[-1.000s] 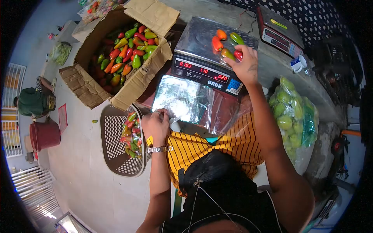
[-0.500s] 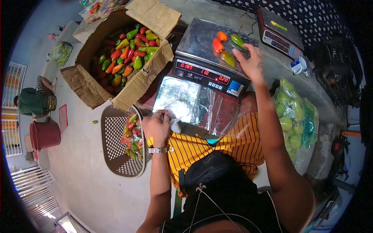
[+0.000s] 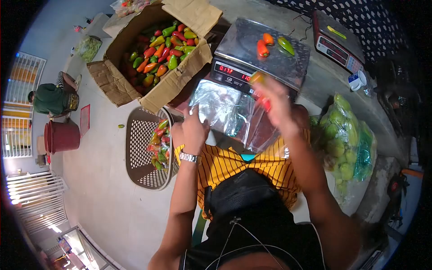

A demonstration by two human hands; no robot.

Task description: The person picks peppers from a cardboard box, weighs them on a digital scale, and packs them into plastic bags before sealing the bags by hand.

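My right hand (image 3: 275, 101), blurred by motion, is closed on peppers (image 3: 258, 78) in front of the scale's display. Two orange-red peppers (image 3: 263, 48) and a green pepper (image 3: 285, 45) lie on the metal plate of the scale (image 3: 234, 42). My left hand (image 3: 194, 130) rests at the lower left edge of a stack of clear plastic bags (image 3: 217, 103), its fingers bent; what they pinch, if anything, is too small to tell. Left of the scale stands an open cardboard box (image 3: 168, 92) full of red, green and orange peppers (image 3: 173, 62).
A plastic basket (image 3: 135, 155) holding bagged peppers (image 3: 159, 146) stands below the box. At the right are bagged green produce (image 3: 344, 139), a cup (image 3: 357, 80) and a second scale (image 3: 333, 51). Another person (image 3: 50, 98) bends near a red bucket (image 3: 63, 136).
My right hand has left the scale plate and come toward me with peppers in it, leaving fewer on the plate. My left hand has shifted slightly at the bags. The whole view has moved.
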